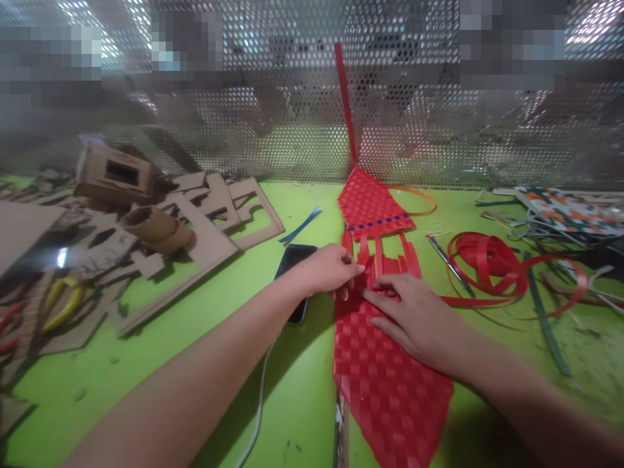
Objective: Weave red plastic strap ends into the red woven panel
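Note:
A red woven strap mat (385, 383) lies on the green table, running away from me, with loose lengthwise red strips (378, 250) at its middle. These run up to a smaller red woven piece (373, 198) that has a row of dark blue squares along its near edge. My left hand (334, 270) is closed with its fingertips on a red strip at the weave's left edge; the fingers partly hide it. Stretched fingers of my right hand (414, 315) lie flat on the weave, just right of the left fingertips.
Left lie cardboard offcuts (209, 240), a cardboard tube (158, 231) and yellow-handled scissors (63, 302). A phone (297, 315) with a white cable is under my left forearm. Right are a pen (451, 266) and coiled red strap (487, 260). Behind stands a perforated metal panel (273, 143).

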`<move>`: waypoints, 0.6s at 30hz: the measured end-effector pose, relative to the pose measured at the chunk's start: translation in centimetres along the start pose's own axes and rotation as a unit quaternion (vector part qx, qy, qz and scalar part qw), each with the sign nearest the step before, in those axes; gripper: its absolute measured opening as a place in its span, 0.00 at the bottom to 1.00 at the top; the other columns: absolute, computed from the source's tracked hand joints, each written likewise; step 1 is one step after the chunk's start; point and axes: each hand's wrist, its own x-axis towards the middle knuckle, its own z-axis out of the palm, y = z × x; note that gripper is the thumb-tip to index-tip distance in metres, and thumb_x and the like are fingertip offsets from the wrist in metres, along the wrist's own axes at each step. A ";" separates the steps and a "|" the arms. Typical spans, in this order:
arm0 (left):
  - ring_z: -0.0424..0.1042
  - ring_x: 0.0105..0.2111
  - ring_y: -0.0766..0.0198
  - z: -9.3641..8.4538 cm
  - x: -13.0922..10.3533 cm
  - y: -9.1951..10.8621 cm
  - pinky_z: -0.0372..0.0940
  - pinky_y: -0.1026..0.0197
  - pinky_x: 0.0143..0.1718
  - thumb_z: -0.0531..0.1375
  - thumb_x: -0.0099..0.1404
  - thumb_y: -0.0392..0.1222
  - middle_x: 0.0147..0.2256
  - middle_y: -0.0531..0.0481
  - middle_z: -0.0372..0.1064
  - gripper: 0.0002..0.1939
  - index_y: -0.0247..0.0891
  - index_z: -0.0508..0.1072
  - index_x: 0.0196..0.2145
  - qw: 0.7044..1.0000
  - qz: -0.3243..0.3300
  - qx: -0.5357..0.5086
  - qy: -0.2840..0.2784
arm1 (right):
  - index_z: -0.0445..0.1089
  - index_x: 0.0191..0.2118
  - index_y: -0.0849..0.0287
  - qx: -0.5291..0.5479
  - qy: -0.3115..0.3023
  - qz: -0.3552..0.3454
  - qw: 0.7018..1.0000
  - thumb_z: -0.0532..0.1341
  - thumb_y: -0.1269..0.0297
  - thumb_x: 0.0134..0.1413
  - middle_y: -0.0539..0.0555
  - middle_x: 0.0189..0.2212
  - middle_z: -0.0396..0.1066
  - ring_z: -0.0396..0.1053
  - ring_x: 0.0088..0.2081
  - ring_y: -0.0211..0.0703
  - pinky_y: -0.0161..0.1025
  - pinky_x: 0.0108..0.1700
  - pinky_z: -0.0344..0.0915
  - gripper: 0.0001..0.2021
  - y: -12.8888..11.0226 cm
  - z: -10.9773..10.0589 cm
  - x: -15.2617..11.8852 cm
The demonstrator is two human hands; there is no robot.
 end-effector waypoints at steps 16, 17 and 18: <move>0.63 0.26 0.64 -3.1 -2.8 1.4 0.57 0.62 0.29 0.63 0.71 0.49 0.29 0.55 0.67 0.10 0.42 0.75 0.36 0.991 0.041 0.124 -0.031 | 0.74 0.67 0.55 0.037 0.005 0.003 0.999 0.57 0.56 0.75 0.65 0.57 0.73 0.70 0.57 0.60 0.61 0.59 0.71 0.22 0.2 -0.1 0.0; 0.63 0.26 0.65 -3.1 -2.9 1.5 0.58 0.63 0.30 0.63 0.71 0.49 0.29 0.56 0.68 0.08 0.43 0.76 0.37 0.991 0.045 0.117 -0.037 | 0.74 0.68 0.55 0.038 0.006 0.002 0.999 0.57 0.56 0.76 0.65 0.57 0.73 0.70 0.57 0.60 0.61 0.59 0.71 0.22 0.3 -0.1 0.0; 0.64 0.26 0.65 -3.1 -3.0 1.6 0.59 0.63 0.30 0.62 0.72 0.48 0.29 0.56 0.69 0.08 0.43 0.76 0.38 0.992 0.047 0.108 -0.043 | 0.73 0.68 0.55 0.038 0.004 0.002 0.999 0.57 0.55 0.76 0.65 0.58 0.73 0.70 0.57 0.60 0.61 0.59 0.71 0.22 0.3 -0.1 0.0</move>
